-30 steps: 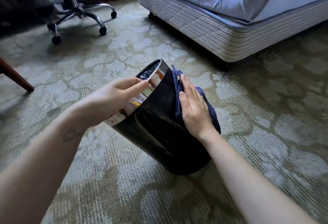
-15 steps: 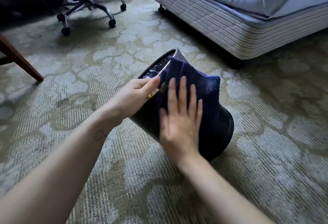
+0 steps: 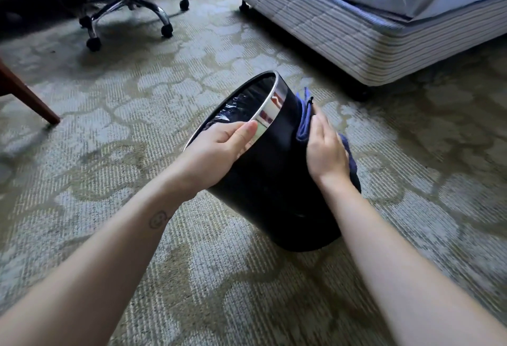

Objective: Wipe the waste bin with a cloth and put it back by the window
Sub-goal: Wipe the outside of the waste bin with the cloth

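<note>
Bin: one black bin (image 3: 274,181) with a chrome rim (image 3: 267,115) stands tilted on the carpet (image 3: 192,263) between the forearms. Its base is down near the person and its mouth leans up and to the left, near the bed corner.
Cloth: one blue cloth (image 3: 304,119) sits against the bin's right wall. Half a second ago it was draped over the upper side, covering part of the rim.
Right hand: the right hand (image 3: 326,150) presses the cloth to the wall with fairly straight fingers and grasps nothing. Before, it lay flat on top of the bin.
Left hand: the left hand (image 3: 219,148) grips the rim as before, thumb along the chrome band and fingers curled into the mouth.
View: the camera is nearer the bin than before.
Hidden: the left fingertips are lost inside the bin, the right fingertips go round the curve of the wall, and much of the cloth is under the hand. The liner (image 3: 236,109) shows only as a glint. The bin's far side is unseen.
Cut off: one bed (image 3: 356,30), one chair base (image 3: 131,8) and one wooden leg (image 3: 27,93) all run out of frame.
Count: two hands; three chair casters show plainly, a fourth dimly.
</note>
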A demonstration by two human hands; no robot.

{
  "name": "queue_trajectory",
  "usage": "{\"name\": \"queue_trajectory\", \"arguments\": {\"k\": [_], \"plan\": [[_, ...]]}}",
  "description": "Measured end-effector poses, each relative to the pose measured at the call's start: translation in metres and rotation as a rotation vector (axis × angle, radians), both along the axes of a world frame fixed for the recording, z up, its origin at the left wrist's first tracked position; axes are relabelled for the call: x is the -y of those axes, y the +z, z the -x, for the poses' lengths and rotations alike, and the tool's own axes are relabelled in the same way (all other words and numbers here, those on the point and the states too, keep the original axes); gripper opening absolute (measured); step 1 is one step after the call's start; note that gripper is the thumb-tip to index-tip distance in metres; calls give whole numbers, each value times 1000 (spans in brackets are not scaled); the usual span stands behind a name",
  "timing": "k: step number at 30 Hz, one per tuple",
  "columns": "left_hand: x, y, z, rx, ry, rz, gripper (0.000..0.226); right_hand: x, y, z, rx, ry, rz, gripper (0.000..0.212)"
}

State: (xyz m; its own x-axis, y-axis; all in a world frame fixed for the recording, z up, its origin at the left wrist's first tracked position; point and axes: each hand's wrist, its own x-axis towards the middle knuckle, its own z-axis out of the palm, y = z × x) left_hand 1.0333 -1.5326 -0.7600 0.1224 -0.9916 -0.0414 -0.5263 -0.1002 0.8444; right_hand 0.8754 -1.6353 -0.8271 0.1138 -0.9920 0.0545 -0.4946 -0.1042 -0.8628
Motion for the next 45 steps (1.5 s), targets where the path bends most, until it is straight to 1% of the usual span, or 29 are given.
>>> {"name": "queue_trajectory", "arguments": {"k": [4,6,8,9,12,14,16,20,23,25,26,29,31,33,36,38,40,43,45], "plan": [[-2,2,2,11,-6,-6,52,-4,-36,37,-42,-77,-153,47],[-1,4,3,30,6,3,53,-12,-48,48,-71,-101,-153,52],[1,5,1,35,22,10,51,-26,-54,49,-63,-123,-78,63],[1,6,1,42,39,15,52,-37,-59,47,-65,-146,-30,65],[4,7,0,55,107,25,65,-82,-73,28,-138,-183,148,63],[4,5,1,44,133,39,60,-109,-82,10,-191,-117,255,61],[7,3,-1,33,158,39,59,-123,-89,-7,-265,-19,338,60],[9,-1,-6,16,200,33,59,-115,-75,-28,-417,101,553,59],[11,-4,-4,2,202,76,48,-97,-53,-36,-424,87,627,55],[12,-5,-5,13,202,74,53,-82,-38,-37,-376,29,591,55],[11,-6,-7,18,204,78,58,-72,-33,-36,-336,-5,538,55],[4,-11,-18,-25,215,104,61,-24,-22,-16,-215,-36,231,56],[-2,-15,-24,-71,233,115,52,1,-21,3,-247,37,66,50],[-6,-17,-26,-109,257,118,46,22,-23,13,-301,133,-4,46],[-11,-22,-28,-159,304,143,44,57,-29,10,-350,264,-128,52],[-18,-26,-30,-169,334,155,43,74,-32,8,-398,314,-173,52],[-26,-32,-32,-184,341,162,42,82,-36,9,-453,357,-181,45],[-30,-35,-32,-176,339,160,39,86,-40,10,-464,375,-156,41],[-31,-34,-34,-169,356,157,39,81,-42,10,-479,367,-77,44]]}}
